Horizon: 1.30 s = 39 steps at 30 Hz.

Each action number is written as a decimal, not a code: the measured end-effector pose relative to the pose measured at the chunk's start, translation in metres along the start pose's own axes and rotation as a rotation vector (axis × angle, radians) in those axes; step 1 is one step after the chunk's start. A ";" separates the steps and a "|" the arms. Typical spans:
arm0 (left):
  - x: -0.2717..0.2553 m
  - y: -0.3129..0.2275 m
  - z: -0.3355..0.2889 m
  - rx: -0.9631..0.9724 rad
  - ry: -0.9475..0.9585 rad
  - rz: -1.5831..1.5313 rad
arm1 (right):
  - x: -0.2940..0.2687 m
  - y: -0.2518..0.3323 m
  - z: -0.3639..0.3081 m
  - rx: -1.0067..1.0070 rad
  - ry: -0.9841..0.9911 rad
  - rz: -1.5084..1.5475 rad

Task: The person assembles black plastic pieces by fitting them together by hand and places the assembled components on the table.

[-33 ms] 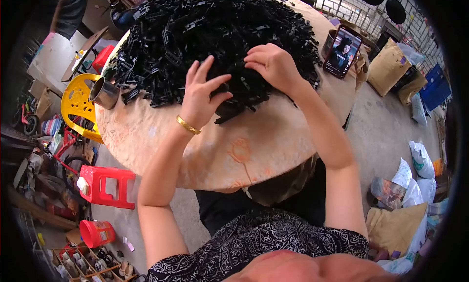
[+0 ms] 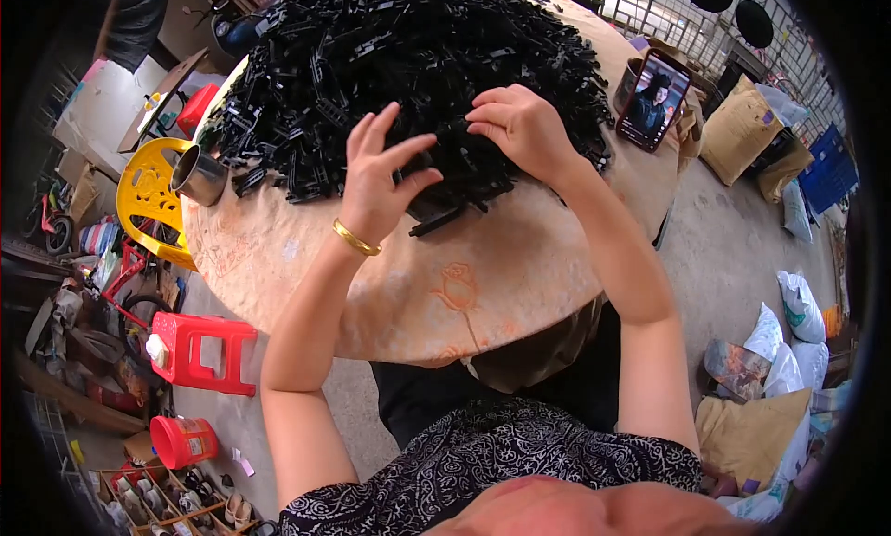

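A large heap of small black plastic parts [image 2: 316, 100] covers the far part of a round table. My left hand [image 2: 376, 183], a gold bangle on its wrist, hovers at the heap's near edge with its fingers spread and nothing visible in them. To its right, over the same heap, my right hand [image 2: 529, 132] has its fingers bent and drawn close to the thumb in a pinch. Whatever those fingertips hold, if anything, is too small and dark to make out. Several longer black parts [image 2: 445, 222] lie loose below the hands on the pale tabletop [image 2: 269, 248].
A phone [image 2: 652, 100] showing a picture leans upright at the table's right side. On the left edge lies a metal cup [image 2: 199, 174], tilted, by a yellow chair [image 2: 139, 197]. A red stool [image 2: 204, 352] and red bucket [image 2: 184, 441] stand on the floor; sacks [image 2: 742, 128] are at right.
Very little differs. My left fingers have shifted slightly to the left, and my right hand stays in nearly the same place over the heap.
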<state>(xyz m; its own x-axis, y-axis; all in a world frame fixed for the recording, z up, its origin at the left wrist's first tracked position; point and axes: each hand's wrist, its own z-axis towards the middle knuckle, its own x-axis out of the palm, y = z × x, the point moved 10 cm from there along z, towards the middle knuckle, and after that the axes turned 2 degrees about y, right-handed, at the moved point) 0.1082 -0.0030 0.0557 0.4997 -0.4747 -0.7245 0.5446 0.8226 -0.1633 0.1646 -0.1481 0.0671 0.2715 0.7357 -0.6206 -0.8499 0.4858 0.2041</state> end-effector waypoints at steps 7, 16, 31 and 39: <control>0.021 0.057 -0.017 -0.681 -0.152 -1.182 | -0.003 0.007 -0.003 0.069 -0.022 0.196; 0.059 0.039 -0.038 -0.875 0.238 -1.274 | 0.018 0.044 -0.008 0.064 0.222 0.665; 0.019 0.012 -0.022 -0.492 0.104 -0.804 | -0.011 0.051 -0.005 -0.098 -0.057 0.299; 0.008 -0.010 -0.016 -0.274 0.150 -0.450 | 0.017 0.037 -0.013 0.072 0.294 0.456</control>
<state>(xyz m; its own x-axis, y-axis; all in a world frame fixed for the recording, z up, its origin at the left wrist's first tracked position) 0.0960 -0.0105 0.0407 0.1449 -0.7654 -0.6270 0.4768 0.6093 -0.6336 0.1321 -0.1236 0.0542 -0.2641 0.7213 -0.6403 -0.8158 0.1871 0.5472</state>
